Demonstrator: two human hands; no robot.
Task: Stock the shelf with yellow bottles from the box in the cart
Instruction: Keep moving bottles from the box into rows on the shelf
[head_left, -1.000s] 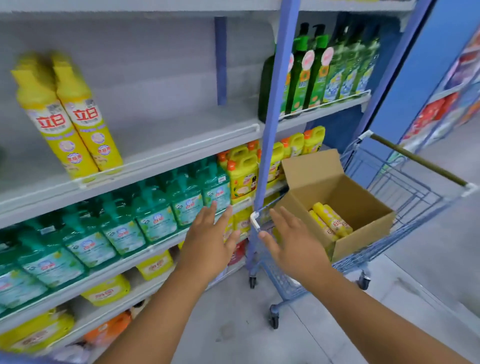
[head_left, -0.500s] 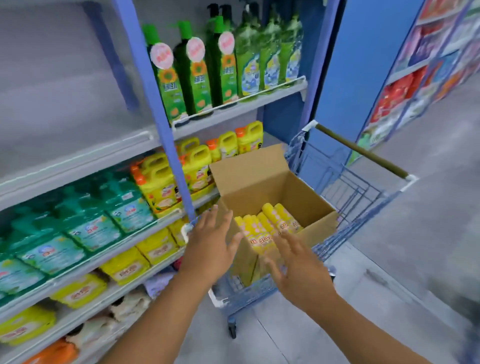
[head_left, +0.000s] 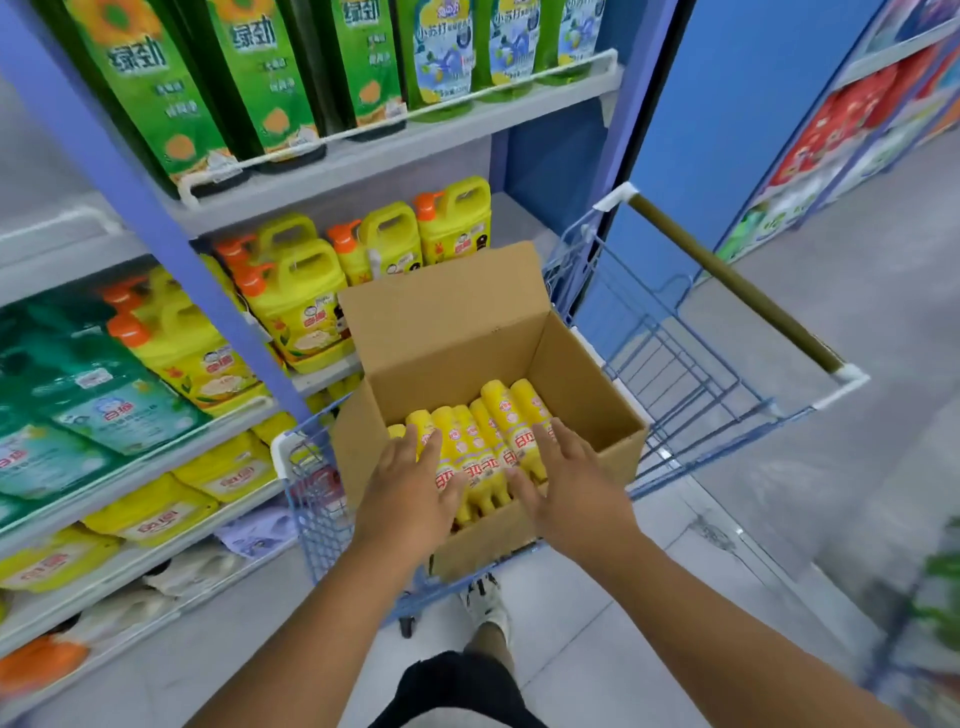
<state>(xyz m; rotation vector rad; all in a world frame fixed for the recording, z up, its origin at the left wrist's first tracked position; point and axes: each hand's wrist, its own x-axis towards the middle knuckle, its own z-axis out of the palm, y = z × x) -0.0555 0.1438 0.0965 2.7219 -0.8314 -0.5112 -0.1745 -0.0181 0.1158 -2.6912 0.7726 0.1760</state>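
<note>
Neither grip is clamping anything. Left hand (head_left: 410, 491) and right hand (head_left: 569, 486) are hovering, fingers spread, over yellow bottles (head_left: 485, 441) in the cardboard box (head_left: 452, 322).

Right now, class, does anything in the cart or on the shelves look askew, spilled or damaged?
Nothing stands out. The yellow bottles lie in a neat row inside the open cardboard box in the blue cart; no spill shows. Both the left hand and right hand hover open over them.
</note>
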